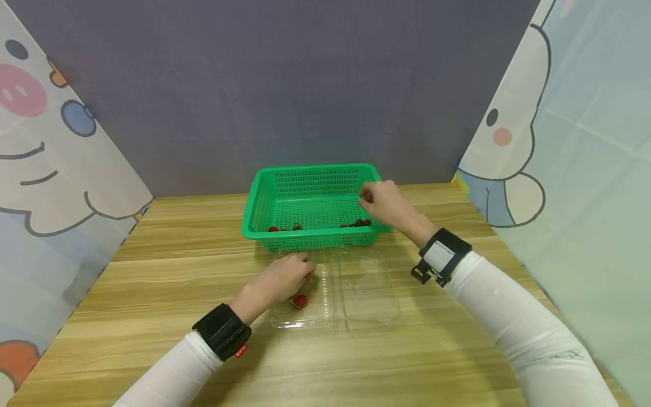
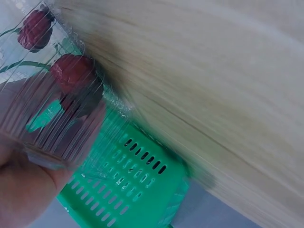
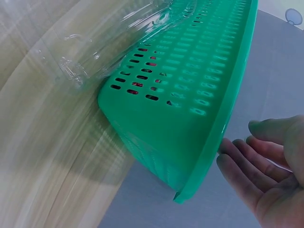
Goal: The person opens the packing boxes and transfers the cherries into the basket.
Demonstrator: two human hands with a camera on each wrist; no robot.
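My left hand (image 1: 287,276) reaches down into the left half of an opened clear plastic clamshell box (image 1: 370,288), fingers bent downward. A small red fruit (image 1: 300,301) lies in that half, near the hand. Through the ribbed plastic in the left wrist view, a cherry-like fruit (image 2: 73,73) with a green stem shows right by the fingers, another (image 2: 35,29) farther off; I cannot tell whether the fingers hold one. My right hand (image 1: 385,202) hovers at the right rim of a green basket (image 1: 315,232), its fingers loosely bent with nothing between them.
Inside the basket, several red cherries (image 1: 359,223) lie along the near side at the right, with other red fruits (image 1: 273,229) at the near left. The basket stands on the wooden table (image 1: 198,249) directly behind the box. A grey wall (image 1: 305,85) rises behind.
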